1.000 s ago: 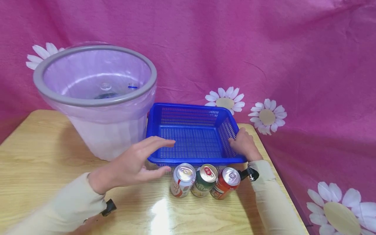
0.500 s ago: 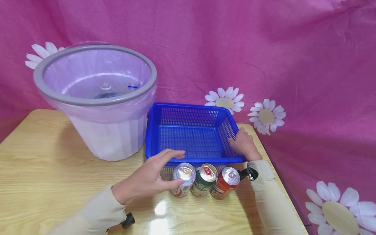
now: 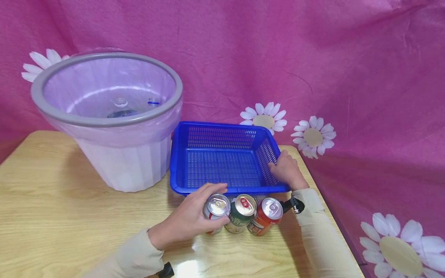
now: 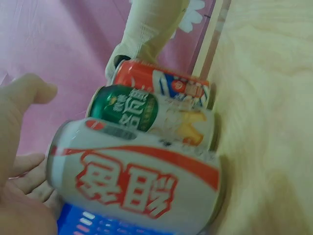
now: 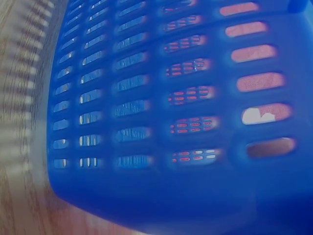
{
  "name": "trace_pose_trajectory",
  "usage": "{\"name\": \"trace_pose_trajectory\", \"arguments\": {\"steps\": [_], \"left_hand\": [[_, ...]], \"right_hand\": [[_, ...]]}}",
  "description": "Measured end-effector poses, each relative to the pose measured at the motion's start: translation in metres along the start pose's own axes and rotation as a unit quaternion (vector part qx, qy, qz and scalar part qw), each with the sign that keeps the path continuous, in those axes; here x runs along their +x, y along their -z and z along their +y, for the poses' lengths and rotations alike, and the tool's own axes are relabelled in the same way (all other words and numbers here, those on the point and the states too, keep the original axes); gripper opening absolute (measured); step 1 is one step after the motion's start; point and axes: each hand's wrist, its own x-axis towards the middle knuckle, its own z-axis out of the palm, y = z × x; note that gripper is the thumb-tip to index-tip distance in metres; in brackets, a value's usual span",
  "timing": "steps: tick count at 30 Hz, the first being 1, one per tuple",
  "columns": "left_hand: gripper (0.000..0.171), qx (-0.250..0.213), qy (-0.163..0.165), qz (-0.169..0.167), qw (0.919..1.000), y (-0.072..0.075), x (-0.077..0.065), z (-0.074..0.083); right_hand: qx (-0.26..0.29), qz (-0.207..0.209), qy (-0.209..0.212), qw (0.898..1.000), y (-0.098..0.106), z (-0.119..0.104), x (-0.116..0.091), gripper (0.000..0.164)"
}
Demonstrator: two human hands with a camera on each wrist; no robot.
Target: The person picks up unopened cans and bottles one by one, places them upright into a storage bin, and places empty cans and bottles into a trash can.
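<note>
Three drink cans stand in a row on the table: a white can with red lettering (image 4: 137, 176), a green can (image 3: 240, 220) and a red can (image 3: 265, 222). My left hand (image 3: 191, 212) is at the white can, thumb in front and fingers behind it. In the left wrist view the thumb stands off the can's top end. My right hand (image 3: 286, 170) grips the right rim of a blue plastic basket (image 3: 229, 190), thumb inside. The right wrist view shows the basket's slotted side wall (image 5: 156, 112); the hand is not visible there.
A white bin with a grey rim (image 3: 104, 122) and a clear liner stands left of the basket. Inside it are plastic bottles (image 3: 121, 112). The wooden table (image 3: 45, 200) ends on the right below a pink flowered cloth (image 3: 347, 69).
My left hand has moved right and slightly down, from beside the white can to around its top. My right hand stays on the basket rim.
</note>
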Motion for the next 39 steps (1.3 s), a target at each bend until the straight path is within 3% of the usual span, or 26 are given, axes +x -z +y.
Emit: {"name": "trace_pose_trajectory", "arguments": {"steps": [4, 12, 20, 29, 39], "left_hand": [[0.073, 0.003, 0.012, 0.012, 0.9999, -0.007, 0.0, 0.001], [0.07, 0.045, 0.005, 0.031, 0.9985, -0.02, 0.0, 0.001], [0.074, 0.026, 0.009, 0.004, 0.9996, -0.019, -0.003, 0.001], [0.078, 0.025, -0.023, -0.006, 0.9994, -0.018, -0.007, -0.001], [0.077, 0.004, 0.001, -0.014, 0.9999, -0.02, -0.008, -0.006]], "right_hand": [[-0.002, -0.001, -0.002, 1.0, -0.001, 0.0, 0.001, 0.054], [-0.009, 0.003, 0.01, 1.0, 0.0, 0.003, 0.001, 0.054], [-0.003, 0.005, 0.01, 1.0, -0.001, 0.002, 0.001, 0.053], [0.003, -0.008, 0.002, 1.0, 0.0, 0.002, 0.001, 0.055], [0.005, -0.011, 0.011, 1.0, -0.001, 0.004, 0.002, 0.056]]}}
